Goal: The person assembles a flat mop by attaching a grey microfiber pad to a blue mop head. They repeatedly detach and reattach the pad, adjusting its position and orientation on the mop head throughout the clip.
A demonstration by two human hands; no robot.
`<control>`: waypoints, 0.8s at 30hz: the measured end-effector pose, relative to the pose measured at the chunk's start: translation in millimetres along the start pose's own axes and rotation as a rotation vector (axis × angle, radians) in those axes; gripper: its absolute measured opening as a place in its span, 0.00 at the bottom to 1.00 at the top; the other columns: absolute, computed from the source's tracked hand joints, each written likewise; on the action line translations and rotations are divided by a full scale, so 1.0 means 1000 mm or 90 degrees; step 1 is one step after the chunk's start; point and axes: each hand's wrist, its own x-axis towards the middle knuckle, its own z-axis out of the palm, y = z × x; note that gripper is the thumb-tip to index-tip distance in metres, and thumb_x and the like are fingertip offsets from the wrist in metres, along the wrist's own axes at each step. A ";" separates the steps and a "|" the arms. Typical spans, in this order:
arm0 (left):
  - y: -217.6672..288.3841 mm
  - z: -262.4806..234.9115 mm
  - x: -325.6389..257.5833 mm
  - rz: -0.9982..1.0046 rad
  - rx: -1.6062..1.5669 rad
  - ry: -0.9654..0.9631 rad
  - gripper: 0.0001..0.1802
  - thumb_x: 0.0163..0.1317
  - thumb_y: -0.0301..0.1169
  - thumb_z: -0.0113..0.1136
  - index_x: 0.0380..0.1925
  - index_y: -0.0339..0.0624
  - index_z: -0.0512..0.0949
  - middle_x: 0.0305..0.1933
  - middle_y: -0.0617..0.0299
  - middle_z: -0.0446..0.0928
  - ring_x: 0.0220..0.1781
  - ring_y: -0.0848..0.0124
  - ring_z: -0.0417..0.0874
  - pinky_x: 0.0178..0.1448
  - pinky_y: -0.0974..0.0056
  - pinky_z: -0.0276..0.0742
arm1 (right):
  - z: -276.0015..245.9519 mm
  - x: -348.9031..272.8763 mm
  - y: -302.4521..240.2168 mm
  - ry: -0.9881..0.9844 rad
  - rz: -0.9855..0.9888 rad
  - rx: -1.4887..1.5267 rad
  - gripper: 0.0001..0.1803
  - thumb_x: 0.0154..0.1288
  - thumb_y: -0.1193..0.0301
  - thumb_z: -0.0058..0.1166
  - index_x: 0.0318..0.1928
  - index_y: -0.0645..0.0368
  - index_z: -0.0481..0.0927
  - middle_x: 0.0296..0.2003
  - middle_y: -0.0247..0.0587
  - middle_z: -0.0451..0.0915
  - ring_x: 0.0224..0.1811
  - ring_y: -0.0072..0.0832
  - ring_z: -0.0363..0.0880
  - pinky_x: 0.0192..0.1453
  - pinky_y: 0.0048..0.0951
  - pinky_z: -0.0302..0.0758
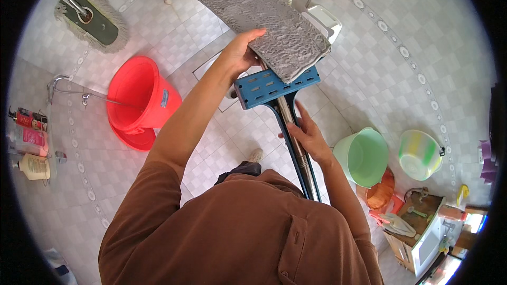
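Observation:
A flat mop with a grey, wet-looking pad [259, 18] is raised in front of me, pad side up. My left hand [242, 54] grips the pad's near left edge, with its lower fingers partly hidden. Below the pad sits a blue slotted scraper plate [277, 85], crossed by the mop's silver handle [288, 116]. My right hand [310, 138] is wrapped round the handle and blue frame below that plate. The handle slants down to my body, where its lower end is out of sight.
A red bucket [132, 92] stands to the left beneath a wall tap [58, 87]. Green [364, 155] and pale [420, 153] buckets are at the right, near a cluttered cabinet [422, 227]. Another mop [97, 21] leans far left; bottles [33, 142] line the left wall.

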 end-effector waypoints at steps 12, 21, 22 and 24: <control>0.017 0.007 -0.011 0.077 0.117 -0.060 0.29 0.59 0.44 0.59 0.54 0.35 0.70 0.52 0.53 0.74 0.52 0.60 0.75 0.60 0.56 0.68 | 0.002 -0.028 -0.006 0.049 0.006 -0.181 0.35 0.63 0.66 0.55 0.66 0.61 0.56 0.31 0.42 0.76 0.28 0.24 0.77 0.34 0.27 0.75; 0.011 0.016 -0.029 -0.065 0.292 -0.155 0.32 0.58 0.47 0.60 0.56 0.36 0.69 0.54 0.55 0.74 0.55 0.64 0.75 0.62 0.61 0.68 | 0.018 -0.017 0.001 0.257 -0.161 -0.322 0.29 0.61 0.72 0.52 0.62 0.55 0.60 0.47 0.55 0.75 0.35 0.49 0.80 0.38 0.40 0.77; 0.011 0.020 -0.036 -0.060 0.293 -0.161 0.33 0.58 0.48 0.60 0.55 0.35 0.70 0.53 0.54 0.75 0.53 0.65 0.76 0.60 0.61 0.70 | 0.020 -0.016 0.005 0.271 -0.213 -0.397 0.28 0.58 0.74 0.53 0.60 0.54 0.63 0.49 0.55 0.72 0.39 0.53 0.78 0.41 0.42 0.77; 0.011 0.022 -0.036 -0.077 0.281 -0.173 0.32 0.57 0.48 0.61 0.54 0.35 0.71 0.53 0.54 0.75 0.53 0.65 0.76 0.59 0.60 0.71 | 0.019 -0.017 0.002 0.262 -0.206 -0.420 0.29 0.56 0.75 0.53 0.59 0.54 0.63 0.50 0.55 0.71 0.40 0.53 0.79 0.42 0.42 0.78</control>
